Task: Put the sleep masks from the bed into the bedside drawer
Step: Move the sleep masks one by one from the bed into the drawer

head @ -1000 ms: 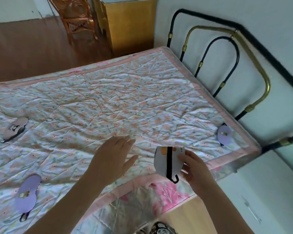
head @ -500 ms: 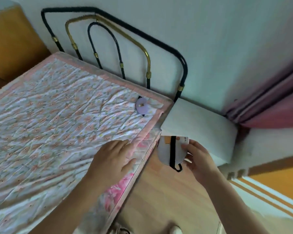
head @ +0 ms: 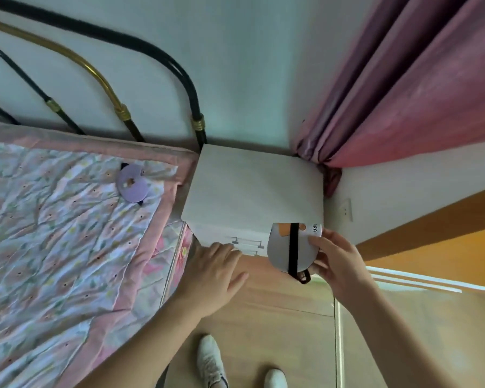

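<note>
My right hand point(head: 335, 261) is shut on a white sleep mask point(head: 280, 247) with an orange patch and a black strap, held upright in front of the white bedside cabinet point(head: 252, 189). My left hand point(head: 212, 273) is open with fingers spread, its fingertips close to the shut drawer front and its metal handle point(head: 248, 242). A lilac sleep mask point(head: 132, 184) lies on the floral quilt point(head: 53, 233) near the bed's corner, beside the cabinet.
The black and brass bed rails point(head: 118, 107) stand against the wall behind the bed. A pink curtain point(head: 403, 88) hangs right of the cabinet. A wall socket point(head: 346, 210) is on the right wall. My white shoes point(head: 212, 359) stand on the wooden floor below.
The view has swung right from the bed to the bedside cabinet. My right hand carried the white mask over to the cabinet, and my left hand left the quilt and reached the drawer front.
</note>
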